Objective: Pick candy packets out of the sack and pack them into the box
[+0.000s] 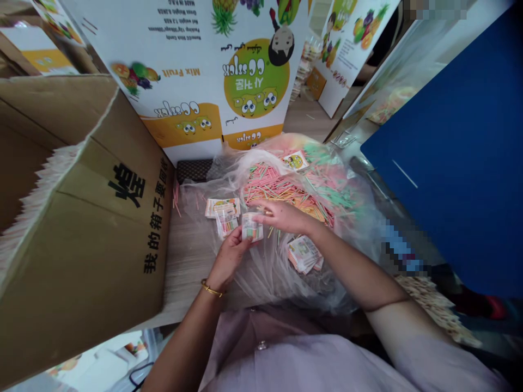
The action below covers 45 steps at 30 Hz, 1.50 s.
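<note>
Between my two hands is a small clear-fronted packet (252,227) with coloured sticks inside. My left hand (232,253), with a gold bangle at the wrist, pinches its lower left edge. My right hand (281,215) reaches over from the right, its fingers at the packet's upper right edge; whether they grip it is too small to tell. Just left of it lie another filled packet (226,220) and a printed packet (211,208). A heap of pink, green and orange sticks (269,185) fills a clear plastic bag (261,277) behind my hands. Stacked packets (304,255) rest below my right forearm.
A large open brown carton (122,228) full of packets stands on the left. White printed cartons (183,71) rise behind the bag. One printed packet (296,160) lies on the stick heap. A blue panel (453,136) is at the right.
</note>
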### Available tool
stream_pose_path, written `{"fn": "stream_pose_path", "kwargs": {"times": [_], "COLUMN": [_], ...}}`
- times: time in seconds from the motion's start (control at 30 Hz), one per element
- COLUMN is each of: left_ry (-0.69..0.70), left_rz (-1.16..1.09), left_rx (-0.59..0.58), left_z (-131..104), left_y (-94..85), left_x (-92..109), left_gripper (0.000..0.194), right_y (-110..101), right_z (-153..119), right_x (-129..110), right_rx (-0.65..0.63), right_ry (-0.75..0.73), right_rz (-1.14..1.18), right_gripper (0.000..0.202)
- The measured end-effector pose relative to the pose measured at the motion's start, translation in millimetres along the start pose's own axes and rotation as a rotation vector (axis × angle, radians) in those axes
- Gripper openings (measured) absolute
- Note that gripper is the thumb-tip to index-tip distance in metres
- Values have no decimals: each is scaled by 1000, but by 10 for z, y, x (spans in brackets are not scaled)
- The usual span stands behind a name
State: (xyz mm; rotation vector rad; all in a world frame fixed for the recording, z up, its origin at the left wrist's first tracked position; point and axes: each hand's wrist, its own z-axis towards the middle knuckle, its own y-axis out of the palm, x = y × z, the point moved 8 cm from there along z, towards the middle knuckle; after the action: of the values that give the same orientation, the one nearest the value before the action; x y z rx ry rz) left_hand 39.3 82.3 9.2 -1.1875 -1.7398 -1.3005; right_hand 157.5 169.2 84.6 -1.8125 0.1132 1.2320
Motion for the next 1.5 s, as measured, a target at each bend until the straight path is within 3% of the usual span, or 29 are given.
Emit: {"fn": "stream_pose_path", "kwargs": {"times": [0.17,0.27,0.33,0.37,0.43,0.53,0.63,0.7,0.83,0.9,0.97,1.03,1.1,1.2,1.3,1.5], "left_ry": [63,305,481,538,581,546,513,504,531,573,607,616,602,592,621,684], "left_rz": [146,503,789,917,1128,1333,1411,1412,1396,1383,1357,1328,1312,1340,1399,1379], "left_rx": [58,385,536,513,334,132,157,184,198,198,180,158,137,107,99,84], "left_z": [-133,-405,-613,-658,-641,-532,-449,-435,-477,-506,-517,-506,-479,-443,-431,-443], "left_y": [-122,-426,-494,-454,-305,-141,-100,-78,-13,32,80,114,132,151,163,187], "left_x": [8,241,390,403,300,34,-98,-117,-64,-24,-10,-26,-66,-121,-128,-44], "left_gripper": [42,34,26,24,28,47,58,57,52,49,47,44,42,41,40,37], "right_y": [208,389,518,566,561,277,-145,-341,-336,-401,-527,-576,-515,-402,-383,-630], "right_z": [97,246,386,457,570,544,210,-123,-739,-945,-1098,-1203,-1254,-1276,-1280,-1355], "right_x": [-57,-167,-239,-256,-242,-155,7,192,546,682,796,902,995,1054,1037,869], "right_rx": [-111,-120,-120,-120,-81,55,176,181,-59,-38,65,99,29,-66,-78,1], "right_ry": [-3,-36,-71,-73,-32,32,61,154,367,508,665,771,798,743,700,742], "right_rz": [-123,-194,-216,-231,-251,-204,-212,-315,-470,-547,-601,-596,-564,-544,-552,-619], "right_gripper": [21,21,22,21,22,31,26,28,21,28,44,55,52,37,29,35]}}
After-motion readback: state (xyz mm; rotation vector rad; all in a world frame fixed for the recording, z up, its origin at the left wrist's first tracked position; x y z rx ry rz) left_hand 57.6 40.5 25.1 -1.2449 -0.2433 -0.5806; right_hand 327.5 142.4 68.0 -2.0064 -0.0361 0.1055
